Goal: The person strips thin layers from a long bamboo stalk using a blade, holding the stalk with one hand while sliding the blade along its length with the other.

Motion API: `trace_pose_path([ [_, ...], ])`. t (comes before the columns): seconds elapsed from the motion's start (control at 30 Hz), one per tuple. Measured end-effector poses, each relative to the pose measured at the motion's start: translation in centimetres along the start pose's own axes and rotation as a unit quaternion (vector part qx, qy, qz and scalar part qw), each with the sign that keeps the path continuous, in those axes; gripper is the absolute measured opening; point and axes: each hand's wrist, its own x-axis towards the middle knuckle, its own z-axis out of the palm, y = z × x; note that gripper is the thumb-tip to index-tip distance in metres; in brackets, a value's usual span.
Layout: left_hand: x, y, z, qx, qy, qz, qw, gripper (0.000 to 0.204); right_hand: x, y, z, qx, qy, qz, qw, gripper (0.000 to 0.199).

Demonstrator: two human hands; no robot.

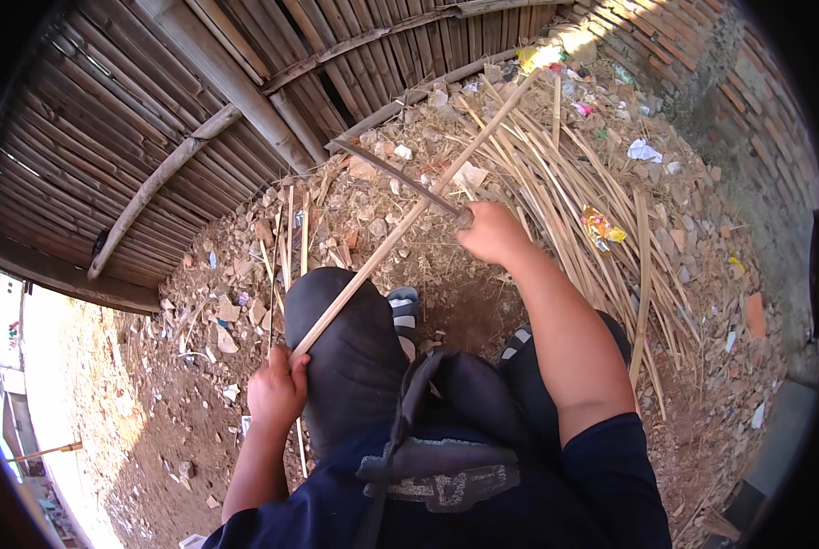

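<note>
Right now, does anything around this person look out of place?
Yes: a crumpled yellow-and-orange wrapper lies on the pile of thin strips, right of the right hand, and a crumpled white scrap lies farther ahead. Both look like stray litter.

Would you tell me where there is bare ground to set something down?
The barest patch is the brown soil between the striped footwear, below the right hand in view. The ground left of the left hand is fairly open, with scattered stones. Crowded: the strip pile at right and the rubble along the slatted wall.
</note>
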Motion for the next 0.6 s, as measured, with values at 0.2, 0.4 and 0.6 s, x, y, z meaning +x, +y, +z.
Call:
trace_pose_path([
  [0.2, -1.8, -0.8, 0.6, -0.046, 0.003, 0.008, 0.999, 0.027, -4.0, -5.3, -0.1, -0.112, -0.072, -0.161, 0.978, 0.023],
  [0.4, -0.7, -0.1, -1.2, -0.059, -0.05, -0.01, 0.997, 0.026, -0.7, -0.4, -0.3, -0.006, -0.001, -0.031, 1.0, 0.036],
  [0.6, 0.4, -1.2, -2.7, -0.088, -0.141, -0.005, 0.986, 0.031, -4.2, -5.1, 1.8, -0.145, -0.077, -0.181, 0.97, 0.024],
])
